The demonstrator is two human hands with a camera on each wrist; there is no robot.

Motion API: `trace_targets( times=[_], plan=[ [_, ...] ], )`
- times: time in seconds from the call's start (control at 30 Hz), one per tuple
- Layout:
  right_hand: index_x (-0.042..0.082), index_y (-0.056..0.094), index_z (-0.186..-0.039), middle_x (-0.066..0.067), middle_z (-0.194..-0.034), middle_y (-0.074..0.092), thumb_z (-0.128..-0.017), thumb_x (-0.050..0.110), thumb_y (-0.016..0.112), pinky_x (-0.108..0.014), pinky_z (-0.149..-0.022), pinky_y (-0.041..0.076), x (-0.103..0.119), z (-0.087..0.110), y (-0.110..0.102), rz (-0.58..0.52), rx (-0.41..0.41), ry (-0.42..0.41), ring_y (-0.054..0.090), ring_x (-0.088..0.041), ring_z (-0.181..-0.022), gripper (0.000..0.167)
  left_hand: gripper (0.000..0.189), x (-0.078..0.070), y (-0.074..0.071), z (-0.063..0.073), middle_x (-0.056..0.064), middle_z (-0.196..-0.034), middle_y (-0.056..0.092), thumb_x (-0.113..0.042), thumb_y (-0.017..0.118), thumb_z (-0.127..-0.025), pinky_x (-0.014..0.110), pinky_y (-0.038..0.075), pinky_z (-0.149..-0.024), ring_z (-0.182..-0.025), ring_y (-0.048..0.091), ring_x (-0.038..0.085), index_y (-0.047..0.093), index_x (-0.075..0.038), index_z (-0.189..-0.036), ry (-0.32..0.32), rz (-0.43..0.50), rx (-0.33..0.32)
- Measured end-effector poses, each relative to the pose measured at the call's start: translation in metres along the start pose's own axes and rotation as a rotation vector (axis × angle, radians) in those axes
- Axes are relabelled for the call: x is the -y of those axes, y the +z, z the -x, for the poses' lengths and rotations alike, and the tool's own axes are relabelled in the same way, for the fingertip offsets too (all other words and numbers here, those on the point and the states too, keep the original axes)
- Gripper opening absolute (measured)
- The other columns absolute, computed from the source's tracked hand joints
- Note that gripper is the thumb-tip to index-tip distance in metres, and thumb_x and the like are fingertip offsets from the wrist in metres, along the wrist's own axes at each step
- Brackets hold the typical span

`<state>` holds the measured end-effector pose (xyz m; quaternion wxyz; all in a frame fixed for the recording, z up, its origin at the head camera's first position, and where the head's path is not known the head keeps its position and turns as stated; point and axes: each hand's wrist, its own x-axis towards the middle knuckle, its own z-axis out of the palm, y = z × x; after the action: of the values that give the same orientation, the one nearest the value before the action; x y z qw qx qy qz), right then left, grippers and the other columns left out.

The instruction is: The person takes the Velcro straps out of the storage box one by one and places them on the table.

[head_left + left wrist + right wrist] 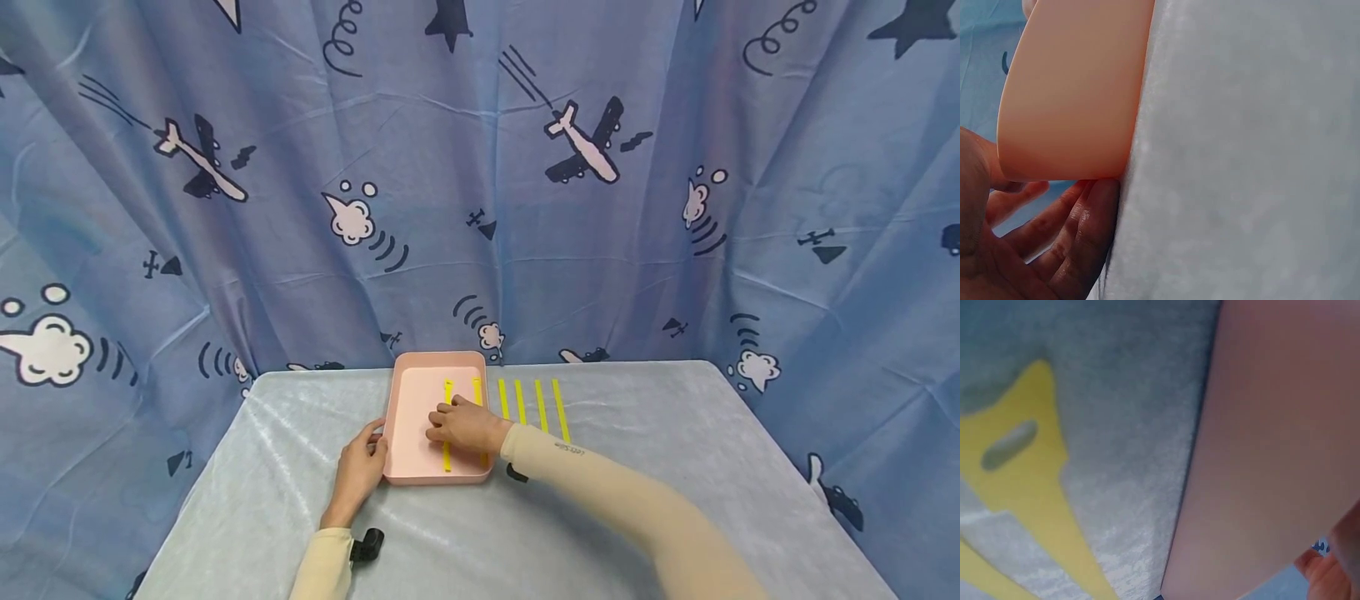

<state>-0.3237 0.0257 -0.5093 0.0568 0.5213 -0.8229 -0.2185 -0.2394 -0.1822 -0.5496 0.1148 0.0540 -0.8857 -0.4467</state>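
Note:
A pink tray [411,417] lies on the cloth-covered table. My left hand [360,471] is at its left side, fingertips touching the outer wall near the corner; in the left wrist view the fingers [1094,212] reach to the pink wall's lower end. My right hand [468,427] is over the tray's inside, fingers bent downward across a yellow strip [447,458]. The hand covers that strip's middle, so I cannot tell whether it is pinched. Another yellow strip [477,390] lies at the tray's right side, partly behind the hand.
Right of the tray, several yellow strips [541,404] lie side by side on the table [660,433], partly behind the right sleeve. Up close, one strip [1035,481] has a wide end with an oval slot. A blue patterned curtain [480,200] hangs behind the table.

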Motion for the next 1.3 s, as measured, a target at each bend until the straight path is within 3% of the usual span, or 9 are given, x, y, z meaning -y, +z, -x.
trace_targets(
  times=[0.27,0.63,0.97,1.17,1.3],
  plan=[
    [0.032,0.059,-0.111,0.009,-0.111,0.06,-0.099,0.017,0.056,-0.03,-0.088,0.045,0.0,0.003,0.0,-0.001,-0.098,0.01,0.055,-0.011,-0.104,0.019,0.039,0.001,0.0,0.001,0.02,-0.112,0.071,-0.013,0.055,-0.098,0.043,0.055,-0.077,-0.097,0.07,0.03,0.057,-0.008,-0.137,-0.001,-0.001,0.003],
    [0.029,0.059,-0.11,0.009,-0.11,0.06,-0.094,0.006,0.059,-0.031,-0.087,0.048,-0.003,0.01,-0.012,-0.036,-0.192,0.064,0.057,-0.011,-0.103,0.028,0.04,0.0,-0.001,0.001,0.02,-0.111,0.07,-0.013,0.055,-0.098,0.042,0.055,-0.076,-0.096,0.07,0.029,0.057,-0.008,-0.137,-0.003,-0.01,0.005],
    [0.022,0.057,-0.097,0.008,-0.096,0.06,-0.093,0.013,0.065,-0.029,-0.08,0.045,-0.012,0.027,-0.025,-0.131,-0.394,0.127,0.057,-0.011,-0.094,0.013,0.039,0.001,0.0,0.001,0.018,-0.11,0.072,-0.013,0.055,-0.097,0.043,0.055,-0.078,-0.096,0.071,0.03,0.059,-0.009,-0.136,0.003,-0.008,0.0],
    [0.021,0.058,-0.1,0.008,-0.1,0.061,-0.094,0.013,0.064,-0.029,-0.081,0.045,-0.015,0.032,-0.028,-0.203,-0.43,0.144,0.058,-0.01,-0.095,0.012,0.039,0.001,0.0,0.0,0.017,-0.11,0.072,-0.013,0.054,-0.098,0.038,0.054,-0.072,-0.092,0.07,0.027,0.058,-0.009,-0.136,0.001,-0.015,-0.002],
    [0.022,0.06,-0.103,0.009,-0.102,0.062,-0.096,0.015,0.062,-0.028,-0.083,0.045,-0.017,0.033,-0.029,-0.313,-0.473,0.175,0.059,-0.009,-0.096,0.01,0.039,0.001,0.0,0.0,0.017,-0.11,0.071,-0.014,0.054,-0.098,0.035,0.053,-0.07,-0.09,0.07,0.025,0.058,-0.009,-0.136,-0.001,-0.016,0.004]
  ],
)
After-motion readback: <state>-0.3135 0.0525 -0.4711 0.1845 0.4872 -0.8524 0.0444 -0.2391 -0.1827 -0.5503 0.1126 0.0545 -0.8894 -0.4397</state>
